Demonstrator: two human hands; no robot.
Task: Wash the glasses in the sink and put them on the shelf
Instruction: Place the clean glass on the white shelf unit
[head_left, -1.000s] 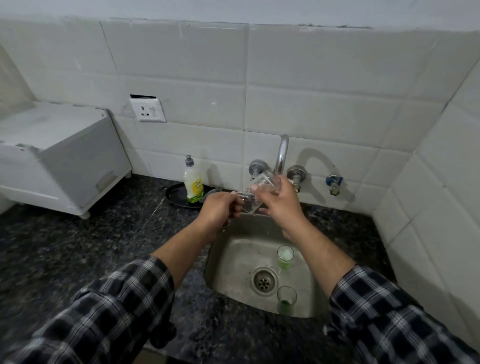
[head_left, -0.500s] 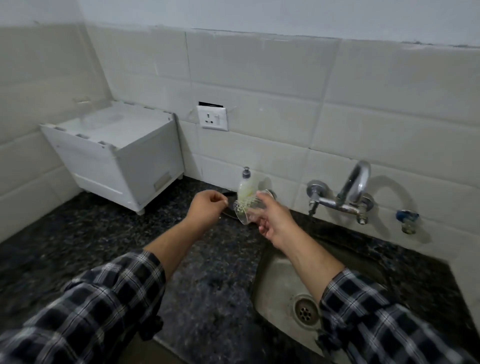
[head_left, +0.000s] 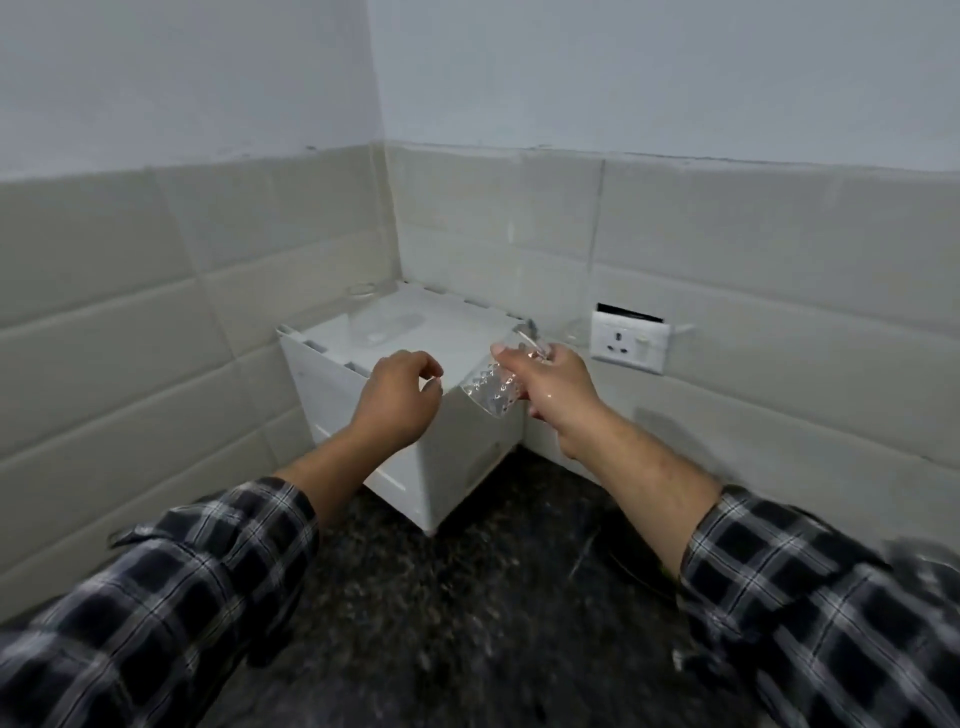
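Observation:
A clear, diamond-patterned glass (head_left: 492, 391) hangs tilted in the air, its base toward me, gripped by my right hand (head_left: 556, 385) just above the right front corner of the white shelf (head_left: 395, 338). Another clear glass (head_left: 363, 317) stands upright on the shelf top near the back left. My left hand (head_left: 397, 400) hovers over the shelf's front edge with its fingers loosely curled and holding nothing. The sink is out of view.
The white shelf stands in the tiled corner on a dark speckled counter (head_left: 441, 597). A white wall socket (head_left: 629, 340) sits on the tiles to the right of the shelf. The edge of a dark plate (head_left: 639, 574) shows beside my right forearm.
The view has swung left from the sink to the corner shelf. My right hand has carried the glass from the tap over to the shelf; my left hand let go of it and moved along.

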